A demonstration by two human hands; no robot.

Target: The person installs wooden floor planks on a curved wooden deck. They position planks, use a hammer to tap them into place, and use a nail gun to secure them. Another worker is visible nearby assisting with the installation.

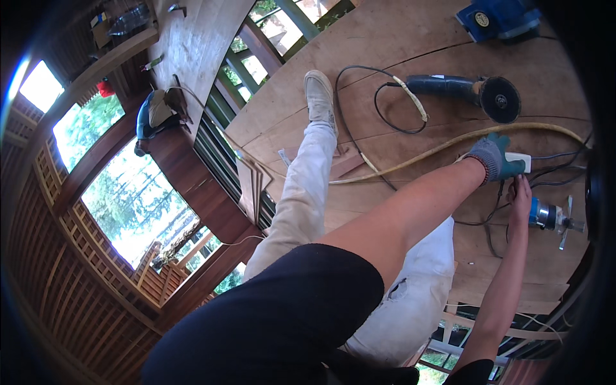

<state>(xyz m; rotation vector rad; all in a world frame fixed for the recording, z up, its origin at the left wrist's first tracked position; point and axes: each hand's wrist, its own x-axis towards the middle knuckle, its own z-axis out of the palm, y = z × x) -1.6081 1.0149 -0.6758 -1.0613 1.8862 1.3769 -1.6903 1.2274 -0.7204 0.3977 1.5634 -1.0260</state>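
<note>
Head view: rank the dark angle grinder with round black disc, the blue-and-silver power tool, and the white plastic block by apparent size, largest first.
1. Dark angle grinder
2. Blue-and-silver power tool
3. White plastic block, partly hidden by the gloved left hand

Downward head-worn fisheye view

Wooden floor (398, 38) with angle grinder (443, 85), yellow hose (532, 126).

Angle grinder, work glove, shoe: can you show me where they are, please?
Angle grinder (457, 88): head view, on its dark motor body.
Work glove (486, 156): head view, on its grey knitted back.
Shoe (317, 94): head view, on its light upper.
</note>
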